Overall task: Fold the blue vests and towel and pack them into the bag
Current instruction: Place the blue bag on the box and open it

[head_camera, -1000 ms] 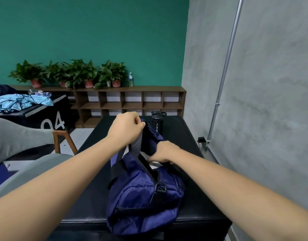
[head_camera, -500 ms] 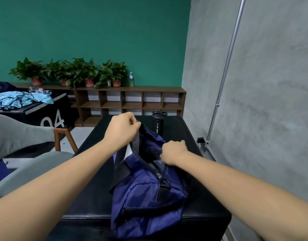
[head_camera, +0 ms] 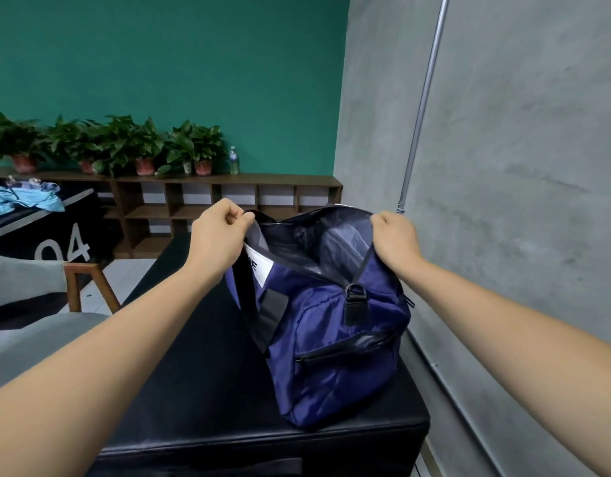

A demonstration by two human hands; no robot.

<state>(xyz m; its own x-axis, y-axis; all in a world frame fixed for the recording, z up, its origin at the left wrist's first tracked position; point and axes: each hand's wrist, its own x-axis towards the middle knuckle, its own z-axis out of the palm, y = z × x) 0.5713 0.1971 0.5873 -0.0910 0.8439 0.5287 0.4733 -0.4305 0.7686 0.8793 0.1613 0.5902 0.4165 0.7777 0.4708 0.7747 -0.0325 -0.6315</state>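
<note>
A navy blue duffel bag (head_camera: 331, 352) stands on a black padded bench (head_camera: 201, 390), its top pulled wide apart. My left hand (head_camera: 218, 235) grips the left edge of the opening, beside a white label. The right edge of the opening is gripped by my right hand (head_camera: 393, 239). The bag's dark inside shows between the hands; I cannot make out what lies in it. Light blue cloth (head_camera: 22, 201) is heaped on a black box at the far left.
The black box (head_camera: 56, 242) marked 04 stands left, with a wooden-framed grey chair (head_camera: 39, 294) in front of it. A low wooden shelf (head_camera: 228, 201) with potted plants and a water bottle (head_camera: 233, 160) lines the green wall. A grey wall with a metal pole (head_camera: 421, 108) runs close on the right.
Both hands have pulled apart, spreading the bag's top wide; the right hand went from the middle of the bag to its right edge. The black bottle behind is now hidden.
</note>
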